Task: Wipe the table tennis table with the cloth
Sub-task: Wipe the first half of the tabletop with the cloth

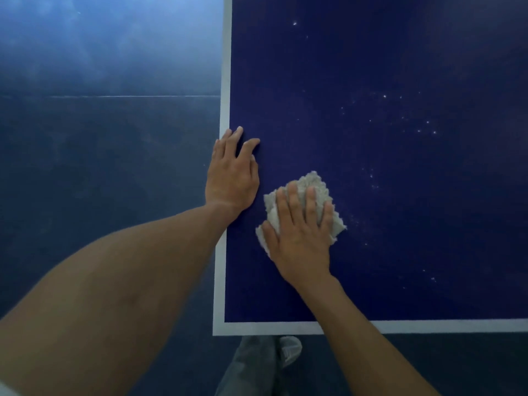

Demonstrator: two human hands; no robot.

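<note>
Your right hand (300, 232) lies flat, fingers spread, on the crumpled pale grey terry cloth (317, 181). It presses the cloth onto the dark blue table tennis table (371, 67) at lower centre of the frame, near the table's corner. Your left hand (233, 178), fingers straight and holding nothing, rests on the surface just beside the white edge line (225, 81). You look far from finished: white specks (414, 124) are scattered across the right of the frame, unwiped.

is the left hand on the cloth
No, the cloth lies under the right hand, while the left hand rests bare on the table beside it.
</note>
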